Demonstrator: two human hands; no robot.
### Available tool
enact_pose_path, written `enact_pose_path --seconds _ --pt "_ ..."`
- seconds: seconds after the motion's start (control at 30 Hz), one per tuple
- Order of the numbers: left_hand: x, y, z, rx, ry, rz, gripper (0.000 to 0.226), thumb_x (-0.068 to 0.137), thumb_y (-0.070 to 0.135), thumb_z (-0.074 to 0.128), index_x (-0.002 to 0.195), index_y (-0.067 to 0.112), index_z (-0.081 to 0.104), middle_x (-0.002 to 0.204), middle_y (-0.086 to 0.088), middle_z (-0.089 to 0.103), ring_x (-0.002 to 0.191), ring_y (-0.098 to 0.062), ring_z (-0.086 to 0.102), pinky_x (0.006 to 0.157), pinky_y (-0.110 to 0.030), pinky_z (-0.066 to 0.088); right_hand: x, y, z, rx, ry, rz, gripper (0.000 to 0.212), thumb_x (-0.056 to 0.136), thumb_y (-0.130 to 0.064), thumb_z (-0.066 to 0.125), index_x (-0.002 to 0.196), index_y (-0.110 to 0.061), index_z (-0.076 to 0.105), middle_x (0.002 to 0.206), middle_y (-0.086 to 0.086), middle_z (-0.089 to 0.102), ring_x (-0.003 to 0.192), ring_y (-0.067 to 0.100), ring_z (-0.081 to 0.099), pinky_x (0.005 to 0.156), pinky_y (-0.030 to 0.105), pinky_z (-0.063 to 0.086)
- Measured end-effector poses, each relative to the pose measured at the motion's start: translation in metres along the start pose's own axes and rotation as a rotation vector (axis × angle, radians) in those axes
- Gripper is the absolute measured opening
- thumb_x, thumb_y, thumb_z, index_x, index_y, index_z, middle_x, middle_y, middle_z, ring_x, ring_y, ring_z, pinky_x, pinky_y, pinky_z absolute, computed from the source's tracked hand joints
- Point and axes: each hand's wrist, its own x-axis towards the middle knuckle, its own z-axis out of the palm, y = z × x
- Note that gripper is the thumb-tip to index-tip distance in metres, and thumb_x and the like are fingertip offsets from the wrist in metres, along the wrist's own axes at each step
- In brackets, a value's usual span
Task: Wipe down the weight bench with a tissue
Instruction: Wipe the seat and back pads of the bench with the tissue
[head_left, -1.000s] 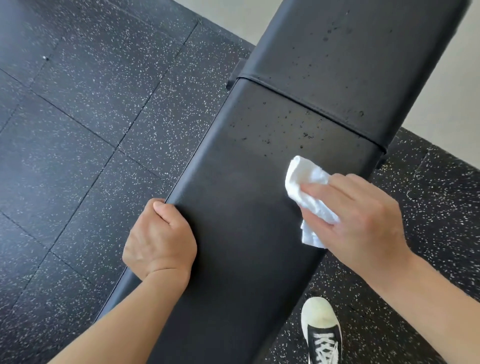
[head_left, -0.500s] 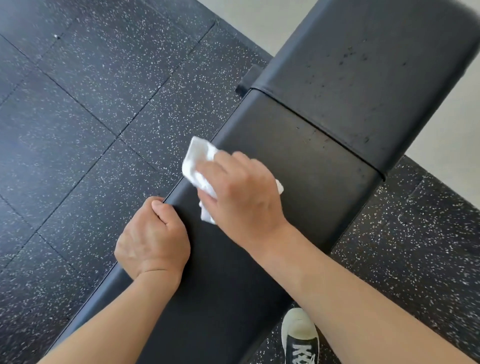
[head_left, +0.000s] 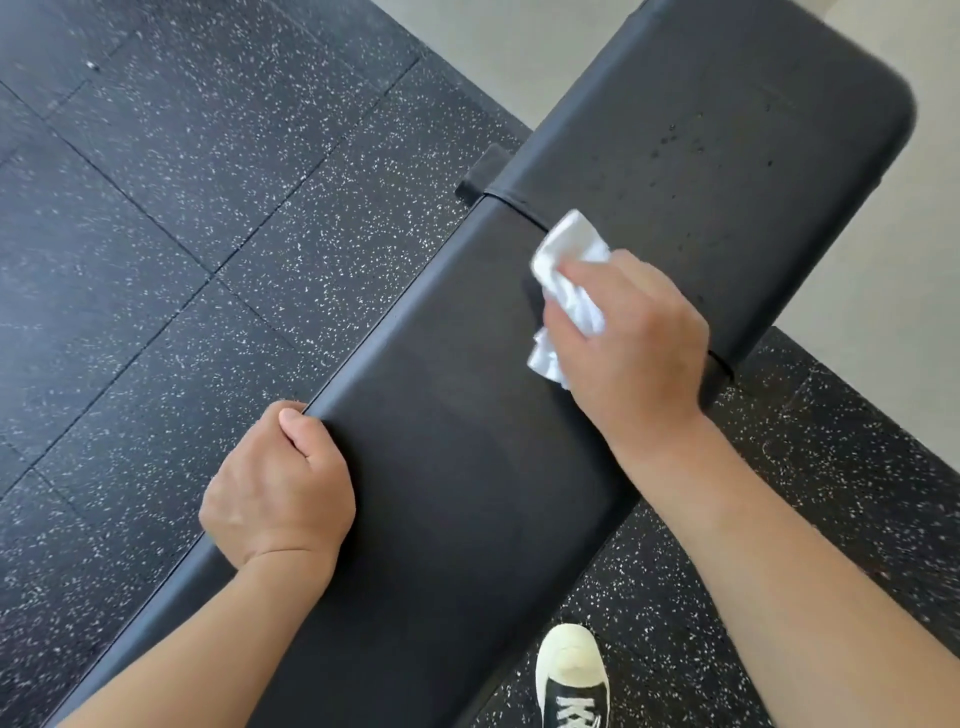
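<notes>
My right hand (head_left: 631, 338) pinches the crumpled tissue (head_left: 569, 280), pressing it on the black bench (head_left: 467, 493) at the seam between its two pads. My left hand (head_left: 278, 493) has its grip curled round the bench's left edge.

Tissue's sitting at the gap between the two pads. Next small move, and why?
Probably push the tissue across the gap onto the far pad. Dark droplets still speckle that pad, while the near pad by the tissue looks free of them. The right hand already pinches the tissue at the gap, and the left hand grips the near pad's edge, steadying the bench.
</notes>
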Motion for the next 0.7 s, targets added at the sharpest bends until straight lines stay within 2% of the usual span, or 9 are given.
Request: enact_pose_path --seconds 0.07,0.13,0.2,0.27,0.37,0.43,0.57,0.7 --pt "0.000 -0.001 0.001 0.019 0.005 0.019 0.055 0.095 0.039 0.017 0.106 0.024 0.068 0.074 -0.012 0.058 0.074 -0.032 0.042 0.072 -0.040 0.030 0.019 -0.033 0.018 0.028 -0.030 0.034 0.009 0.083 -0.022 0.073 0.081 -0.014 0.071 0.078 0.005 0.063 0.069 0.032 0.057 0.055 0.034 0.034" --pt "-0.001 -0.002 0.001 0.032 0.006 0.036 0.058 0.095 0.039 0.016 0.112 0.024 0.069 0.092 -0.023 0.068 0.081 -0.040 0.053 0.073 -0.041 0.030 0.031 -0.061 0.033 0.023 -0.075 -0.002 0.008 0.083 -0.022 0.071 0.081 -0.014 0.069 0.083 0.005 0.065 0.073 0.031 0.059 0.058 0.035 0.032" --pt "-0.001 -0.002 0.001 0.034 0.008 0.040 0.059 0.095 0.039 0.017 0.117 0.024 0.070 0.098 -0.026 0.069 0.089 -0.046 0.059 0.075 -0.042 0.030 0.030 -0.078 0.042 -0.011 -0.166 -0.053 0.005 0.087 -0.022 0.065 0.087 -0.019 0.068 0.089 0.001 0.065 0.080 0.027 0.059 0.061 0.035 0.031" --pt "-0.001 -0.002 0.002 0.049 0.008 0.046 0.058 0.095 0.039 0.018 0.120 0.025 0.069 0.099 -0.028 0.069 0.092 -0.047 0.060 0.076 -0.043 0.031 0.020 -0.076 0.039 -0.018 -0.222 -0.110 0.009 0.087 -0.021 0.062 0.092 -0.021 0.069 0.088 -0.001 0.063 0.078 0.026 0.057 0.060 0.035 0.032" --pt "-0.001 -0.002 0.002 0.073 0.016 0.055 0.059 0.095 0.040 0.018 0.121 0.026 0.069 0.098 -0.029 0.068 0.091 -0.048 0.060 0.075 -0.044 0.032 -0.015 -0.047 0.014 0.081 -0.194 -0.255 0.015 0.079 -0.018 0.069 0.093 -0.017 0.074 0.079 0.002 0.060 0.069 0.028 0.052 0.056 0.039 0.041" --pt "-0.001 -0.003 0.003 0.076 0.023 0.057 0.059 0.095 0.041 0.017 0.118 0.026 0.069 0.098 -0.029 0.068 0.091 -0.049 0.060 0.075 -0.044 0.032 -0.041 -0.014 -0.008 0.090 -0.182 -0.311 0.020 0.077 -0.021 0.074 0.096 -0.018 0.075 0.083 0.002 0.063 0.070 0.029 0.055 0.058 0.042 0.046" --pt "0.000 -0.004 0.003 0.080 0.020 0.059 0.058 0.096 0.041 0.017 0.114 0.024 0.069 0.098 -0.028 0.068 0.089 -0.047 0.060 0.074 -0.043 0.032 -0.060 0.061 -0.047 0.004 -0.068 -0.174 0.013 0.093 -0.027 0.073 0.105 -0.024 0.075 0.087 -0.001 0.063 0.074 0.026 0.056 0.062 0.041 0.050" --pt "-0.001 -0.005 0.003 0.069 0.011 0.055 0.059 0.094 0.043 0.014 0.107 0.022 0.068 0.093 -0.028 0.066 0.080 -0.040 0.051 0.073 -0.043 0.033 -0.052 0.061 -0.048 -0.025 -0.035 -0.038 0.012 0.093 -0.029 0.070 0.099 -0.020 0.074 0.081 -0.001 0.060 0.071 0.025 0.055 0.057 0.038 0.047"
